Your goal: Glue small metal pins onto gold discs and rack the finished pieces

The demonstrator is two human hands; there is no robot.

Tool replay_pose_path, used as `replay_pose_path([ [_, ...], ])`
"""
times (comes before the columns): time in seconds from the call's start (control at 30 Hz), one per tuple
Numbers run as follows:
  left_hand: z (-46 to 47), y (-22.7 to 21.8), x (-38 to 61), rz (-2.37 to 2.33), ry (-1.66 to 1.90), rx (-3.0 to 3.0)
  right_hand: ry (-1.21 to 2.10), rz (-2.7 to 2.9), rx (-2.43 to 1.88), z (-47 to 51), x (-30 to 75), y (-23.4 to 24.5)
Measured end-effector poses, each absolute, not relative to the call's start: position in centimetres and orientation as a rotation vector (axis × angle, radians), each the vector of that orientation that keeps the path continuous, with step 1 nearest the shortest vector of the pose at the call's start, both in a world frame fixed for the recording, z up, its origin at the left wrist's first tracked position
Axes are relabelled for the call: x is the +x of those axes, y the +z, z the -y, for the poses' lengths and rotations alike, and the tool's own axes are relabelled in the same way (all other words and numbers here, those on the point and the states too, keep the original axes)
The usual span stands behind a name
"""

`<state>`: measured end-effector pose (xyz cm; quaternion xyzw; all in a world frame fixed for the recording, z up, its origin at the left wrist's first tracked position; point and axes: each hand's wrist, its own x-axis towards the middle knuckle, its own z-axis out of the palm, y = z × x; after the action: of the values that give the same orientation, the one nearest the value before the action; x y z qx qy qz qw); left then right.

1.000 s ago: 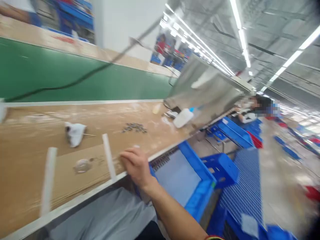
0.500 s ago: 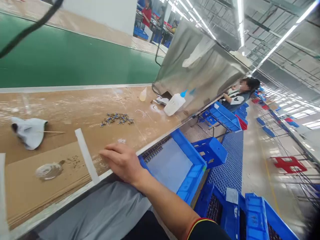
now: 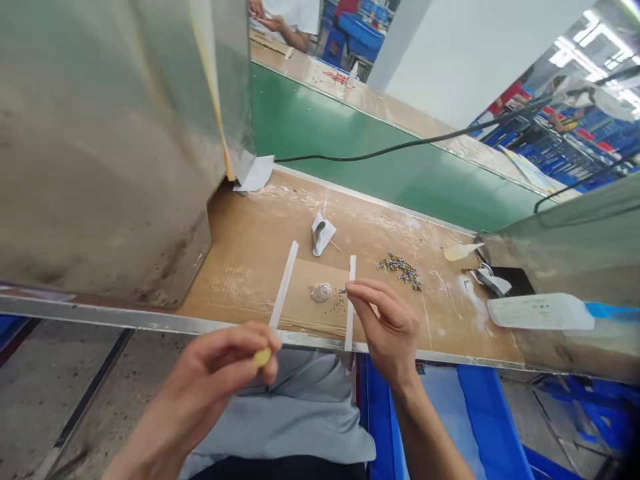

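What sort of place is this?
Probably a factory assembly floor: a pile of small parts on the worktable, a blue bin below its edge, another person beyond the green panel.

Has bare hands (image 3: 387, 325) with rounded fingertips, and forearms (image 3: 429, 427) bare down to the lower edge of view. Wears loose light-grey cloth (image 3: 300, 420) over the lap, creased in soft folds, and, just below, a strip of black fabric (image 3: 280, 469).

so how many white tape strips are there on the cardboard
2. One white tape strip runs along the left edge of the cardboard, the other strip along its right edge, partly covered by the right hand; any strips beneath the hands would be hidden.
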<state>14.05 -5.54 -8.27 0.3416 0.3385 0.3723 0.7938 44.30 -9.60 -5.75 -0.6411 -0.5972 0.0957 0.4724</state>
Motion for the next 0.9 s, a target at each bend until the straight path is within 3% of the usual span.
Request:
replay_pose_path([
  [0.23,4.6,-10.3,20.0,-0.765,0.923,0.581,0.206,1.677,-1.558,8.1,43.8,-5.8],
  [0.9,5.6,-11.1,20.3,-0.767,0.913,0.654,0.133,1.814,-1.579,7.7,43.4,-6.4],
])
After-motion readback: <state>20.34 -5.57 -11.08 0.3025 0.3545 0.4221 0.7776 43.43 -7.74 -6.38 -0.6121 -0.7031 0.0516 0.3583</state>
